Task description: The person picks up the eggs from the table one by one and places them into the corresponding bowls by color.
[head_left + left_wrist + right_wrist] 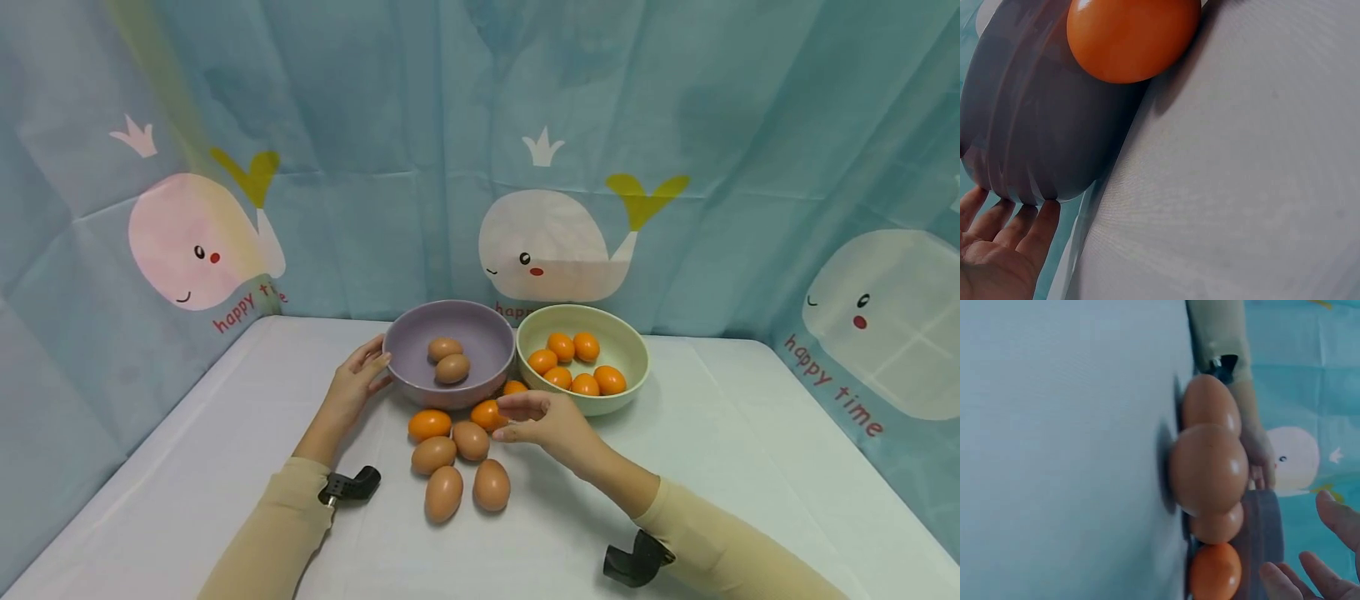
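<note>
A purple bowl point(405, 387) holds two brown eggs point(452, 368). My left hand point(357, 383) touches its left side with the fingertips; in the left wrist view the fingers point(1040, 234) lie extended against the bowl wall point(1054, 137). My right hand point(551, 425) hovers just right of an orange egg-shaped piece point(486, 415), fingers and thumb apart. In the right wrist view nothing sits between those fingers point(1325, 575). Another orange piece point(430, 425) lies in front of the purple bowl, and a third point(514, 387) is partly hidden between the bowls. Several brown eggs point(443, 493) lie nearer the front.
Right beside the purple bowl stands a pale green bowl point(633, 379) with several orange pieces point(610, 380) inside. A white cloth covers the table point(750, 467). Behind it hangs a blue curtain point(360, 242) printed with whales. Black wrist mounts point(637, 560) stick out from both sleeves.
</note>
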Motion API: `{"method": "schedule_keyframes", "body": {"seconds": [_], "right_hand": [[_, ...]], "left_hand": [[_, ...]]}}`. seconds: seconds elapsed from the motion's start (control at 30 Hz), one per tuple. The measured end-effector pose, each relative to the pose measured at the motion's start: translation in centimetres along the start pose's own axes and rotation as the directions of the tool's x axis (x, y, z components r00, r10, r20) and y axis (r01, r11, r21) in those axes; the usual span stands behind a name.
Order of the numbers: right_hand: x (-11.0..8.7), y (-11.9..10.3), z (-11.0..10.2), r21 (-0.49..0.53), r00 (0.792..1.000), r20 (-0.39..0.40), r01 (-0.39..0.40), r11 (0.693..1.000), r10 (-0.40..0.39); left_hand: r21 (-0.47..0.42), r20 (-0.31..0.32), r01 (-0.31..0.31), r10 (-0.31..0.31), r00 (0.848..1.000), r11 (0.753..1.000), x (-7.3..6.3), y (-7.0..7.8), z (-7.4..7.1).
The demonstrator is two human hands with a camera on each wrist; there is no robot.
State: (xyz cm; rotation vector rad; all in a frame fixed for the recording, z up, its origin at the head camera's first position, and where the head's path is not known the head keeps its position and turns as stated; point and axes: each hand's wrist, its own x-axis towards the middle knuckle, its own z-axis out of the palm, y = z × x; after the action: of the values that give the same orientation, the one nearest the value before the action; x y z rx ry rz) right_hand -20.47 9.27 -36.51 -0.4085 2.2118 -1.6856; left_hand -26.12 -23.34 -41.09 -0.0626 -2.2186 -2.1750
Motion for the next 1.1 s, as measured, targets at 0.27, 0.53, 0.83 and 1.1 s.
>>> {"method": "schedule_keyframes", "body": {"seconds": [0.27,0.53,0.83,1.1], "right_hand": [[-1.1,1.5,0.4,-0.025,0.999,0.042,-0.019,1.0,0.02],[-1.7,2.1,1.1,-0.066,0.997,0.047,-0.057,0.996,0.061],[-2.2,2.3,1.7,-0.111,0.991,0.05,-0.116,0.987,0.122],[-2.2,2.4,1.9,-0.11,0.992,0.061,-0.104,0.988,0.111]], "left_hand": [[-0.001,0.001,0.003,-0.003,1.0,1.0,0.0,0.0,0.0],[0.007,0.011,-0.003,0.003,1.0,1.0,0.0,-0.1,0.0],[-0.024,0.006,-0.007,0.007,1.0,1.0,0.1,-0.3,0.0],[-0.016,-0.007,-0.005,0.004,1.0,1.0,0.2,-0.3,0.0]]}}
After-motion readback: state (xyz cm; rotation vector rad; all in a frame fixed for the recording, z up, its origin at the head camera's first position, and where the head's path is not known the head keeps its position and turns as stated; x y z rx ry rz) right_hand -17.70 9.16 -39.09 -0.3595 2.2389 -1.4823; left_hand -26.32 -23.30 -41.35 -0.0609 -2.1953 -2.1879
